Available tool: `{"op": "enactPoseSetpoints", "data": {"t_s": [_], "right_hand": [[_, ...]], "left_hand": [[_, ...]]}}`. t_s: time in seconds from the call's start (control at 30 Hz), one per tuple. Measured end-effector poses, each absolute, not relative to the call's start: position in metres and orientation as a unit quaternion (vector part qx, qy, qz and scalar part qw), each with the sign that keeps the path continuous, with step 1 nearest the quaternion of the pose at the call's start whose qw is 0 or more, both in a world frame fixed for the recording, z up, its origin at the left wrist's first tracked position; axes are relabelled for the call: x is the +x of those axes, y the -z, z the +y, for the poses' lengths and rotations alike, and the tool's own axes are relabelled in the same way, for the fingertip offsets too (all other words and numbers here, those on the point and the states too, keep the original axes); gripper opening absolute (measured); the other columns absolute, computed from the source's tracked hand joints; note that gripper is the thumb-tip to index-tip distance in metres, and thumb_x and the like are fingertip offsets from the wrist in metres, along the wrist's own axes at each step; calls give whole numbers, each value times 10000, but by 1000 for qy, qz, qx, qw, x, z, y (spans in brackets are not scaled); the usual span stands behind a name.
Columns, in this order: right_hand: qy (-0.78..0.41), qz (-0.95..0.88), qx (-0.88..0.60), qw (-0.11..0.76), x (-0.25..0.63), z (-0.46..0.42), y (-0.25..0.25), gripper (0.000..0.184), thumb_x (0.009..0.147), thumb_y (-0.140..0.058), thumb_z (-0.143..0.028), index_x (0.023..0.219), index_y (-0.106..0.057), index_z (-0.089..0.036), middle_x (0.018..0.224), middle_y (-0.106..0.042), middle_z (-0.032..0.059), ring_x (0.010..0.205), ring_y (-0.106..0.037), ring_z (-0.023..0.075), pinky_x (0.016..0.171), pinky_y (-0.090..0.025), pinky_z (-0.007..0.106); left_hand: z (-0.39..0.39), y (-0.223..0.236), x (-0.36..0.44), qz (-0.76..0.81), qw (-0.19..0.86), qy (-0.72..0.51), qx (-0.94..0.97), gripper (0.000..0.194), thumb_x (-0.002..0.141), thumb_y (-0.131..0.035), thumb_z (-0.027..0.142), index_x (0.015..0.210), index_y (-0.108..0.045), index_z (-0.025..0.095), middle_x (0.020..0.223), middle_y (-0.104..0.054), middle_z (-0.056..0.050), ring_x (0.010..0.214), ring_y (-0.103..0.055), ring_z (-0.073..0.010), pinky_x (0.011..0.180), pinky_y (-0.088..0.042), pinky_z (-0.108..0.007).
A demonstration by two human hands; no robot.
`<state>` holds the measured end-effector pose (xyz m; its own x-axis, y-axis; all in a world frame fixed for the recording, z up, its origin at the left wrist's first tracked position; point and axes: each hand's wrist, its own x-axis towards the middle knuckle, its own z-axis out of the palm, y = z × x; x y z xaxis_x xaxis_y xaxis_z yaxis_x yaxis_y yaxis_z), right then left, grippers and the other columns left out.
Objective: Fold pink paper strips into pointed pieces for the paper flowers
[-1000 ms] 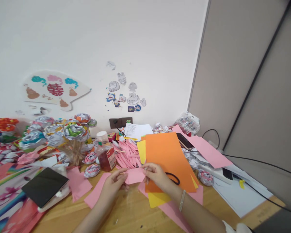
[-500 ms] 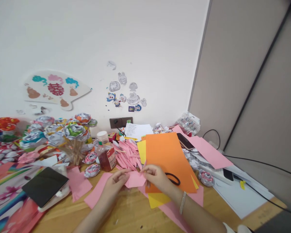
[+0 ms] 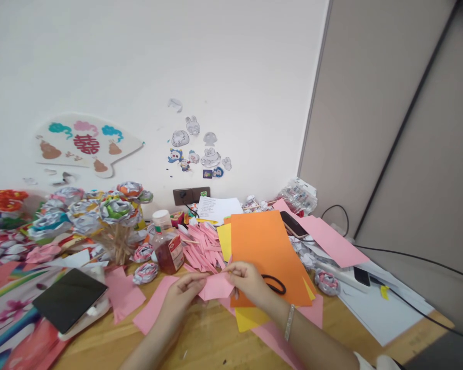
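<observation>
A small piece of pink paper [image 3: 216, 287] is held up over the front of the table, between my two hands. My left hand [image 3: 185, 291] pinches its left side with the thumb on top. At its right end, the fingers and thumb of my right hand [image 3: 246, 280] close on the paper's upper corner, partly hiding it. Just behind the hands lies a heap of folded pink paper strips [image 3: 202, 244]. Under my right forearm are an orange sheet [image 3: 260, 241] and a black loop [image 3: 274, 283], whose other part is hidden.
Left of the strips stands a bottle of reddish liquid [image 3: 170, 252], beside crumpled paper flowers [image 3: 118, 209]. A black tablet-like device [image 3: 70, 299] lies at the left. To the right are a phone [image 3: 293, 224], pink sheets [image 3: 334, 239], a power strip [image 3: 345, 275] and cables.
Both hands stay on the pink paper. My right fingers have shifted slightly at its corner, and the paper's outline now looks more angled. The view has moved a little.
</observation>
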<state>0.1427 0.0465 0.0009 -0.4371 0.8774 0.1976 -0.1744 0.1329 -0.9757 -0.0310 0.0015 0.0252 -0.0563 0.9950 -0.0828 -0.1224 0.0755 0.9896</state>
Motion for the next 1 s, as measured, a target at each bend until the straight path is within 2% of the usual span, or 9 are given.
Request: {"op": "enactPoseSetpoints", "data": {"t_s": [0.17,0.33,0.63,0.8,1.0], "right_hand": [[-574,-615,-297,452,143,47,0,297,706,-609,-378,856,-612,-121,480,-508,-48,362,-479,65,365,-370,177],[-603,-615,-249,442,149,47,-5,308,725,-603,-343,951,-603,-134,532,-537,-38,442,-536,85,461,-416,206],[-594,-622,-261,439,152,44,-12,219,728,-597,-318,851,-643,-143,586,-581,-8,510,-544,97,525,-422,226],[-556,-660,-262,433,152,44,-8,183,753,-563,-286,830,-667,-158,653,-603,9,529,-542,96,532,-420,222],[-453,-734,-305,405,152,44,-3,209,765,-494,-192,860,-678,-170,774,-639,34,611,-562,117,567,-418,221]], "left_hand": [[-2,-27,-29,474,553,-534,429,159,614,-685,282,726,-649,175,547,-625,34,457,-556,-113,479,-453,-220],[-4,-33,-30,441,588,-540,410,155,626,-677,272,745,-647,176,641,-638,5,538,-561,-120,497,-465,-219],[-3,-35,-34,453,588,-535,404,115,595,-662,244,688,-654,176,642,-630,-5,529,-566,-130,522,-470,-239],[-3,-35,-32,463,586,-506,431,196,612,-633,377,658,-616,188,597,-572,11,529,-543,-138,480,-452,-234],[4,-21,-28,520,550,-454,470,339,532,-688,467,635,-588,160,507,-539,36,428,-484,-106,413,-399,-215]]}}
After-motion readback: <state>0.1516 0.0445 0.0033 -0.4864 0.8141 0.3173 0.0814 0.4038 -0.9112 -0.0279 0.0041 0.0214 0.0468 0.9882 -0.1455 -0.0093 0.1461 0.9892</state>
